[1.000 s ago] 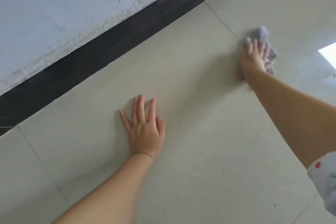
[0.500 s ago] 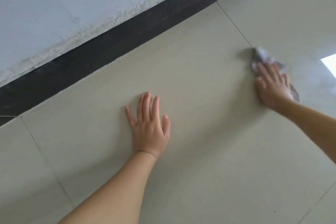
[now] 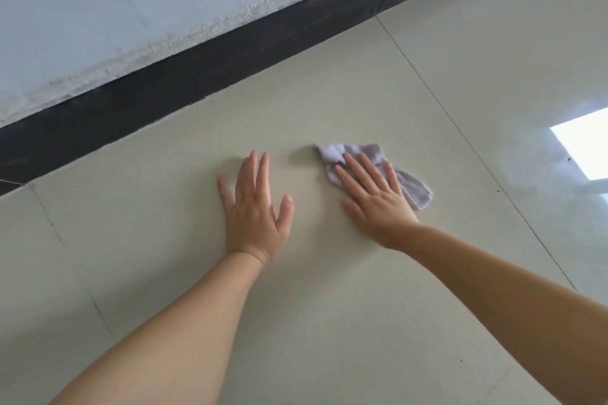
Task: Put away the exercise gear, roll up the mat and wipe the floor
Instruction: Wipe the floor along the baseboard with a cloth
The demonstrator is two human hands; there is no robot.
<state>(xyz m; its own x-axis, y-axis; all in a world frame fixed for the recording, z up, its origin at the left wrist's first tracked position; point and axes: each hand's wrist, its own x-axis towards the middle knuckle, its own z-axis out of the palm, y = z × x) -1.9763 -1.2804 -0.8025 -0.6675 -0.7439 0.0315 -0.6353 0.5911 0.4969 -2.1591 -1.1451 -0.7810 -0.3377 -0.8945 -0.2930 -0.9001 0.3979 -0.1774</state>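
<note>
head view: left hand (image 3: 255,207) lies flat on the pale tiled floor (image 3: 329,322), fingers straight. right hand (image 3: 375,197), fingers spread, presses a small grey cloth (image 3: 411,184) onto the floor just beside it, near the dark skirting (image 3: 197,76).

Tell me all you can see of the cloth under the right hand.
The cloth is a small pale lilac-grey rag, soft and fabric-like, crumpled rather than folded. It lies flat on the beige tiled floor, to the right of the left hand, which does not touch it. The right hand presses on it with straight, spread fingers, covering its middle. One corner pokes out beyond the fingertips and a rounded end sticks out to the right.
</note>
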